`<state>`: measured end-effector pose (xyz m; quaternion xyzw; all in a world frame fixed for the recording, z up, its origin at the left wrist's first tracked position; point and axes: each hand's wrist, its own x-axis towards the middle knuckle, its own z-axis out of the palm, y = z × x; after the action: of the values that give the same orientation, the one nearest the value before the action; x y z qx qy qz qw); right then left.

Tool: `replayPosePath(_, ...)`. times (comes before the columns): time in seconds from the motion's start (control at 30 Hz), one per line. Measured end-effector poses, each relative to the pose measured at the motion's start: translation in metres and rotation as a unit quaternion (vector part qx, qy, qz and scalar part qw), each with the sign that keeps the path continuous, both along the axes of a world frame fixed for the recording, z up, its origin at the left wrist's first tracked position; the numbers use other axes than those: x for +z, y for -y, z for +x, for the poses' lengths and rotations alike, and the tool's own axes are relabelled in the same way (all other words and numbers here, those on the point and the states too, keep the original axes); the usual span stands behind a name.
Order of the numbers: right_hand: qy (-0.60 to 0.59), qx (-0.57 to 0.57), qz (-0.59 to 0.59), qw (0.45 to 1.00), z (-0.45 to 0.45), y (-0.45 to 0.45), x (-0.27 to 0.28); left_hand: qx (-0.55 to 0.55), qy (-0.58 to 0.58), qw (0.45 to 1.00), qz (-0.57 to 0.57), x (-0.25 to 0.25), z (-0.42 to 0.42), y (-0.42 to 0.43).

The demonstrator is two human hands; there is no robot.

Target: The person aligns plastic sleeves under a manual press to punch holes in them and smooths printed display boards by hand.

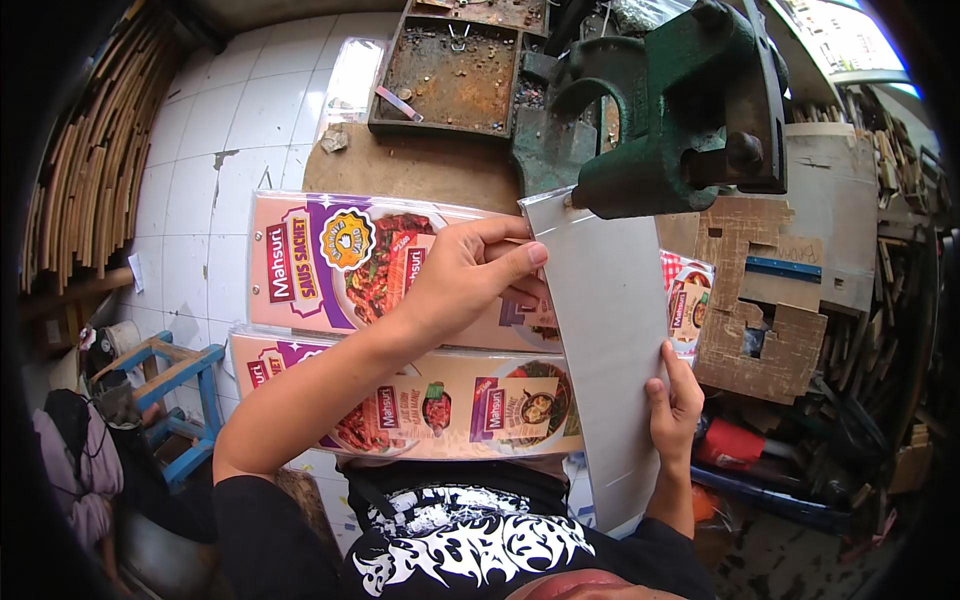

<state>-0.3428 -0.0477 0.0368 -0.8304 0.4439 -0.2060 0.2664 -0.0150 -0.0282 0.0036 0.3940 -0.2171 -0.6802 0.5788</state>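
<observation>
A long, plain grey-white panel (610, 330) lies slanted in front of me, its far end under the head of a green metal press (650, 120). My left hand (492, 268) pinches the panel's left edge near the far end, thumb on top. My right hand (675, 408) grips the right edge nearer my body, index finger stretched along it. Under my left forearm lies a printed "Mahsuri Saus Sachet" sign (300, 290) with rivets at its left end. A second such sign (410, 405) lies closer to me. Part of another printed piece (690, 305) shows right of the panel.
Behind the signs stands a dirty metal tray (450, 75) with small bits in it. Cut brown boards (760, 300) lie to the right. A blue stool frame (190, 400) stands at left on white floor tiles (220, 160). Stacked wooden strips (90, 150) line the left wall.
</observation>
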Motion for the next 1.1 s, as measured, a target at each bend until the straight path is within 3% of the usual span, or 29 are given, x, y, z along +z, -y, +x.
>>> replayPosePath(1.1, 0.021, -0.016, 0.018, 1.000, 0.0022, -0.0043, -0.0022, -0.018, 0.059, 0.998, -0.017, -0.0024, 0.0008, -0.0021)
